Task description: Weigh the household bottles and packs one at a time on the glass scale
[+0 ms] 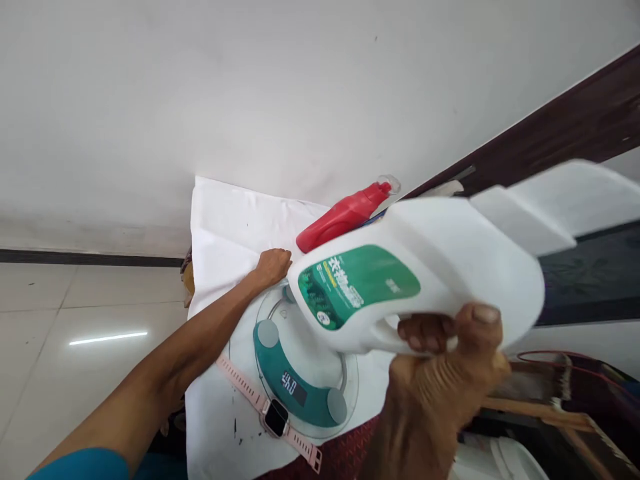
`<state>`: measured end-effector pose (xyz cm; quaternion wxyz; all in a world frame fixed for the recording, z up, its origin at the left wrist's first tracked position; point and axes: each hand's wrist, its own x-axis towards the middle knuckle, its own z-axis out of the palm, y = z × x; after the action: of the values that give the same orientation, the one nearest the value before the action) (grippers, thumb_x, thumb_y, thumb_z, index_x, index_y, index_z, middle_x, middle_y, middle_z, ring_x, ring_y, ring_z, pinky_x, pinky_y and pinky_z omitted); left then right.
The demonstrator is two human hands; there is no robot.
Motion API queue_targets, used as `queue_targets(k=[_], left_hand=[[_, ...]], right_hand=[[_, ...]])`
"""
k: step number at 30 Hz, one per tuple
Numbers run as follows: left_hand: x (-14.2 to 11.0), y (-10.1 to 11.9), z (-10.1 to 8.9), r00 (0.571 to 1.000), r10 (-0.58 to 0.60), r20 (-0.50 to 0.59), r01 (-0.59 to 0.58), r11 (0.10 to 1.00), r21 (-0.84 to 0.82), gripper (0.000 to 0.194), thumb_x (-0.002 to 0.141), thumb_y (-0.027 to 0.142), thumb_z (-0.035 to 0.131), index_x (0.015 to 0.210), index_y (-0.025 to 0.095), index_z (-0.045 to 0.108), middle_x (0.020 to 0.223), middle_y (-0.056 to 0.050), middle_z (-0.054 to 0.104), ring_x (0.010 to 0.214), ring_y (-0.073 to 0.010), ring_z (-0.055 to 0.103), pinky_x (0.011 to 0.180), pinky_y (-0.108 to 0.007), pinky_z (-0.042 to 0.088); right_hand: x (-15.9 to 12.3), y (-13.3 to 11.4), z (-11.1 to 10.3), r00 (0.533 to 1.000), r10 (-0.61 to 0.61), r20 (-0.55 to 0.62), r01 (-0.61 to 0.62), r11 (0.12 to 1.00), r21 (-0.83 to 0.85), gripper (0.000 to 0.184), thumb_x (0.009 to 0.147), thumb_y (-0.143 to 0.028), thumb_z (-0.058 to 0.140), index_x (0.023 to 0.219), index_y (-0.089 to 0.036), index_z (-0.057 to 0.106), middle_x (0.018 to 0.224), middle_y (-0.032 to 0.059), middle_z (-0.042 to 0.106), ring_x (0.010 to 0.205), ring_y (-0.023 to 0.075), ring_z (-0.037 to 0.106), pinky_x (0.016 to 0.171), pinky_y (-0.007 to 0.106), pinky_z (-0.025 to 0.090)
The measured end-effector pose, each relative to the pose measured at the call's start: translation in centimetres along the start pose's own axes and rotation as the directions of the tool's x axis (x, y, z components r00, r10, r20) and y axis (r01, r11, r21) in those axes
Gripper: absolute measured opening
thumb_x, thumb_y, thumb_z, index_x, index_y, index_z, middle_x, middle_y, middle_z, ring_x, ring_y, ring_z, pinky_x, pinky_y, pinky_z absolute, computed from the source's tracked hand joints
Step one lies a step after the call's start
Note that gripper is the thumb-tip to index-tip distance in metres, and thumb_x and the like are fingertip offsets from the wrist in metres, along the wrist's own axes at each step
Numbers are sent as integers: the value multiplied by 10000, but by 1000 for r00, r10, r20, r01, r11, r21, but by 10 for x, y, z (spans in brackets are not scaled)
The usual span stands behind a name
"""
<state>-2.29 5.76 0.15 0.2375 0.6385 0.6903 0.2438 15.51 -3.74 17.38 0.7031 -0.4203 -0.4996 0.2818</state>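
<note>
My right hand (445, 373) grips the handle of a large white laundry detergent bottle (450, 253) with a green label. The bottle is tilted, its base towards the glass scale and its white top to the right. Below it lies a round glass bathroom scale (310, 353) with a green band and a lit display. My left hand (274, 267) is at the scale's far edge, close to the bottle's base. Its fingers look curled, and their tips are partly hidden. A red bottle (343, 217) with a clear cap lies just beyond that hand.
A smartwatch with a pink strap (276, 417) lies by the scale's near edge. White cloth (220, 220) covers the table against the white wall (250, 87). At lower right are a wooden frame (540, 410) and a white bucket (505, 460). Tiled floor (100, 367) shows left.
</note>
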Motion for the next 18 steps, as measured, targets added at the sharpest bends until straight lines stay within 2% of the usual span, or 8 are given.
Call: queue_targets(k=[2, 6, 8, 10, 14, 16, 18], left_hand=[[0, -3, -1, 1000, 5, 2, -5, 1000, -29, 297, 1144, 190, 606, 1294, 180, 862, 1405, -178, 860, 1366, -362, 805, 1081, -425, 647], [-3, -4, 1, 999, 16, -39, -18, 998, -61, 407, 1162, 151, 569, 1507, 162, 784, 1608, -201, 772, 1551, -362, 709, 1208, -446, 609], [-4, -5, 2, 999, 19, -41, -21, 998, -63, 371, 1183, 174, 548, 1449, 143, 805, 1537, -217, 803, 1508, -356, 741, 1216, -451, 609], [-3, -5, 4, 999, 19, -36, -22, 998, -64, 344, 1209, 224, 530, 1352, 146, 834, 1426, -212, 842, 1419, -342, 792, 1189, -445, 624], [2, -11, 9, 999, 26, -25, -28, 996, -82, 295, 1202, 228, 569, 1253, 135, 844, 1291, -211, 854, 1292, -341, 824, 1126, -458, 654], [6, -16, 13, 998, 53, -28, -56, 993, -107, 250, 1180, 290, 680, 1329, 144, 819, 1350, -192, 823, 1276, -332, 807, 1110, -490, 674], [9, -20, 19, 992, 105, -68, -114, 982, -153, 347, 1159, 395, 762, 1439, 190, 777, 1477, -165, 766, 1289, -307, 777, 1110, -512, 689]], right_hand=[[18, 13, 40, 999, 15, 35, -17, 998, 60, 666, 684, -706, 1007, 600, -325, 467, 561, -81, 282, 486, 129, 236, 356, 333, 203], [42, 60, 132, 978, 196, 75, -203, 974, 102, 690, 810, -689, 946, 630, -333, 383, 578, -96, 305, 509, 125, 312, 412, 314, 298], [47, 80, 174, 970, 222, 103, -229, 972, 57, 606, 886, -641, 928, 689, -325, 449, 609, -85, 396, 553, 140, 372, 448, 306, 338], [49, 95, 210, 962, 241, 129, -244, 970, 7, 530, 905, -603, 941, 752, -310, 526, 627, -81, 447, 587, 147, 406, 473, 304, 370], [48, 121, 263, 951, 248, 187, -251, 968, -9, 519, 853, -631, 970, 782, -284, 591, 629, -75, 478, 616, 161, 467, 509, 326, 465], [47, 138, 280, 948, 245, 202, -246, 969, -20, 516, 826, -668, 961, 809, -269, 633, 671, -49, 549, 674, 190, 560, 566, 355, 551], [47, 159, 291, 940, 198, 279, -199, 980, -26, 530, 847, -733, 904, 860, -258, 669, 733, -14, 623, 751, 223, 637, 638, 396, 621]])
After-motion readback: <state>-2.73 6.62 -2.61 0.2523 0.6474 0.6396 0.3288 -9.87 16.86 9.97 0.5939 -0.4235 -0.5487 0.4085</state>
